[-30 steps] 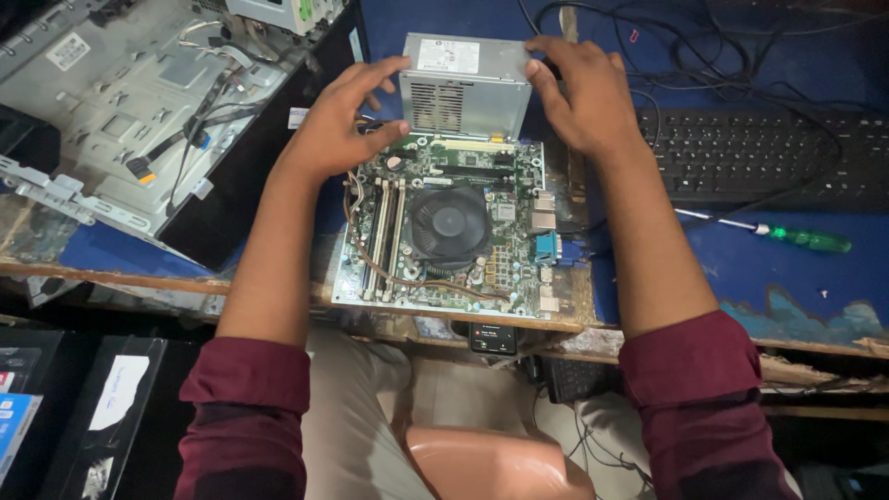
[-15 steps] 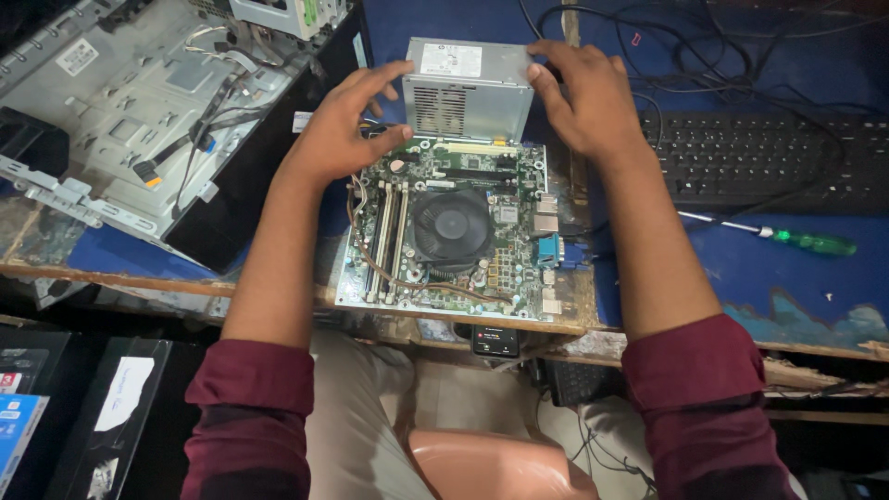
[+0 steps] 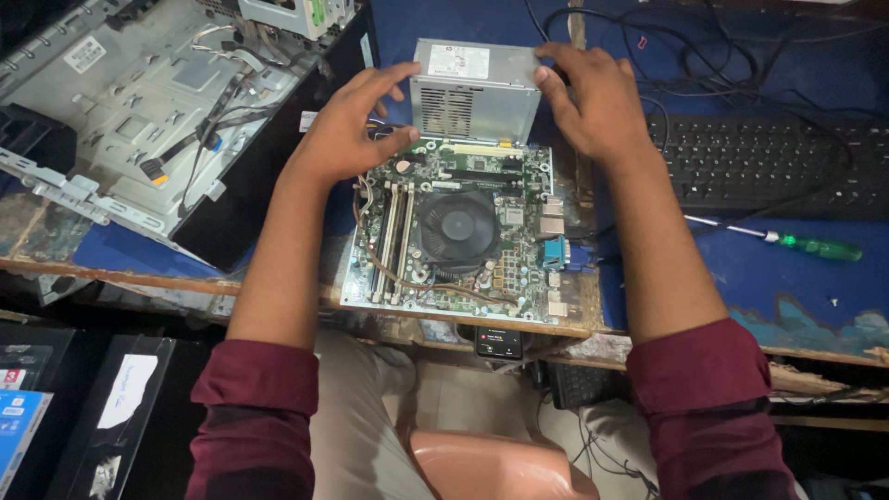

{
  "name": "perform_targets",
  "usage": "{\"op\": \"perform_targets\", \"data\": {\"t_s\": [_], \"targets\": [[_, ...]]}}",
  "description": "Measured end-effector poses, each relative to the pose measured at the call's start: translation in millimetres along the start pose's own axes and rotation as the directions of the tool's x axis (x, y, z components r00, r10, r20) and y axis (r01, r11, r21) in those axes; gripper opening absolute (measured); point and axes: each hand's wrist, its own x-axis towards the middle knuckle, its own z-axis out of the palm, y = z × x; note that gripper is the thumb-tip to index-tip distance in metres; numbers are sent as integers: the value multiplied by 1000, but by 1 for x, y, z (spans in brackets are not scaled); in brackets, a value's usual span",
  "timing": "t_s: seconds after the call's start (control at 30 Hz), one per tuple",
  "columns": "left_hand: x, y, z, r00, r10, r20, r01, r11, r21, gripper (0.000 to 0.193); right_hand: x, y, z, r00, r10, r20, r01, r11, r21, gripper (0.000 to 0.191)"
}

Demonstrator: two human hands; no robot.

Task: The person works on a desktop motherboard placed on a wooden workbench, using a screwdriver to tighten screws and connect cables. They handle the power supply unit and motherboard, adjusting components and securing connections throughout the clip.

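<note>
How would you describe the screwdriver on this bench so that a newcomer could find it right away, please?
Start at the black keyboard on the blue-topped bench, to the right of the person's right hand. Just in front of the keyboard lies the screwdriver, flat and pointing left towards the motherboard. Its clear green handle and thin metal shaft set it apart from the dark cables nearby.

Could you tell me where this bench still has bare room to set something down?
Bare blue table shows between the motherboard and the green-handled screwdriver, below the keyboard. A smaller patch lies below the open computer case. Around the power supply and both hands it is crowded.
</note>
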Motion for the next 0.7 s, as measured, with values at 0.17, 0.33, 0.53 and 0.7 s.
{"op": "perform_targets", "data": {"t_s": [0.17, 0.33, 0.53, 0.7], "targets": [[0, 3, -1, 1000, -1, -5, 0, 1000, -18, 70, 0, -1, -1, 1000, 6, 10, -6, 1000, 6, 36], [-1, 6, -2, 999, -44, 3, 44, 999, 5, 70, 0, 0, -1, 1000, -2, -2, 2, 1000, -6, 36], [-1, 9, -3, 1000, -9, -3, 9, 1000, 24, 69, 1, 2, 2, 1000, -12, -13, 12, 1000, -16, 35], [0, 12, -4, 999, -36, 8, 36, 999, 36, 69, 0, 4, 2, 1000, 11, 0, -11, 1000, -19, 36]]}}
